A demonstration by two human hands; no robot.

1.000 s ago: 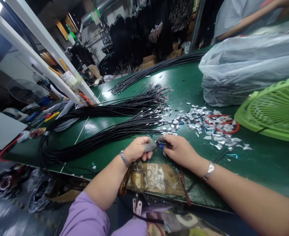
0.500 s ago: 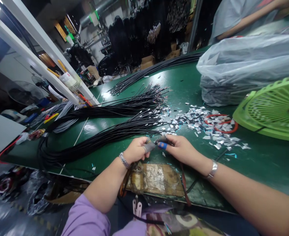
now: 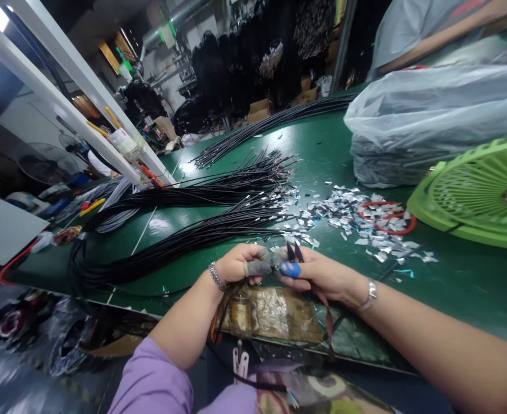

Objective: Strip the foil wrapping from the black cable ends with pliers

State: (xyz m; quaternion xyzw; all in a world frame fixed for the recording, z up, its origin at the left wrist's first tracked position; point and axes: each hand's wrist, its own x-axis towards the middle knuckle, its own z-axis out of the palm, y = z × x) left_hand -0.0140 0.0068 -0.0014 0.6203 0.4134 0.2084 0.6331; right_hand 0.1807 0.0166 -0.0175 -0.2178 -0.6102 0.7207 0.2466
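Note:
My left hand [image 3: 244, 263], with grey-wrapped fingertips, pinches the end of a black cable over the near edge of the bench. Facing it closely, my right hand [image 3: 309, 269] is closed, with blue tape round its thumb. Two dark pointed tips of what look like tweezers [image 3: 295, 252] stick up from the right fingers. The fingers hide most of the cable end between the hands. Below them lies a taped brown board [image 3: 283, 316]. Bundles of black cables [image 3: 184, 241] stretch out to the left, their stripped ends near my hands.
Silvery foil scraps [image 3: 343, 210] and a red ring [image 3: 404, 224] lie beyond my right hand. A green fan [image 3: 477, 195] and a clear plastic bag [image 3: 434, 126] stand at the right. White posts [image 3: 84, 98] rise at left. Another person's arm [image 3: 447, 40] shows behind the bag.
Both hands have come slightly lower and nearer to me. My right hand has turned, and the dark pointed tips now stand up above its fingers.

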